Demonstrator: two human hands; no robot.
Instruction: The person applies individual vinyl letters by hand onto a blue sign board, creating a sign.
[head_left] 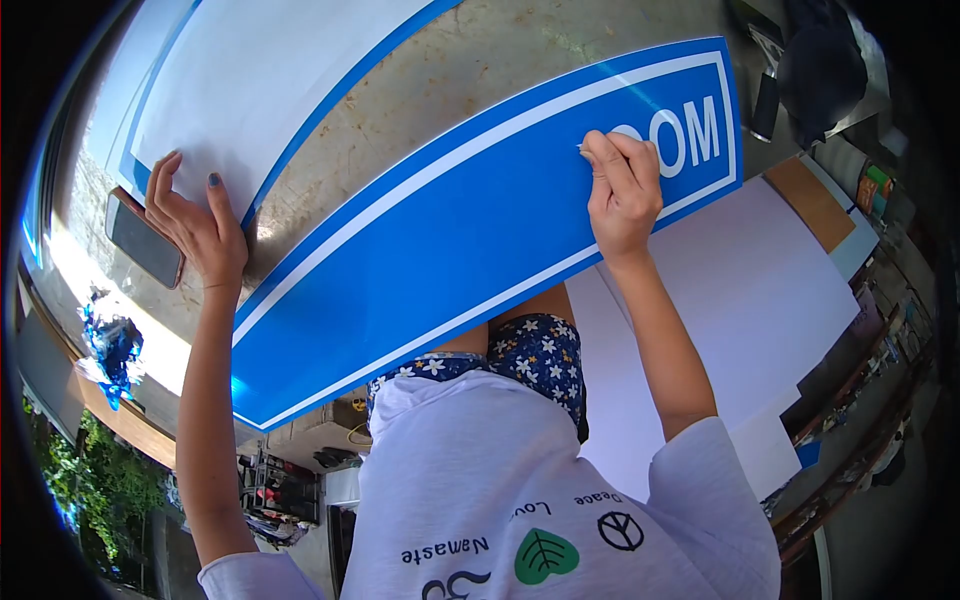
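A long blue sign (430, 240) with a white border line lies across the work surface in front of my body. White letters (690, 138), of which "OOM" shows, stand at its right end. My right hand (627, 190) is closed in a pinch over the sign, just left of the letters and partly covering the first one. Whatever is between its fingertips is too small to make out. My left hand (200, 220) has its fingers apart, beside a phone (143, 240) and at the edge of a white, blue-edged sheet (270, 85).
Large white sheets (730, 290) lie at the right, with a brown board (808, 205) beyond. Crumpled blue scraps (112, 345) are at the left edge. A dark rounded object (822, 80) stands at the upper right. Shelving with clutter runs along the far right.
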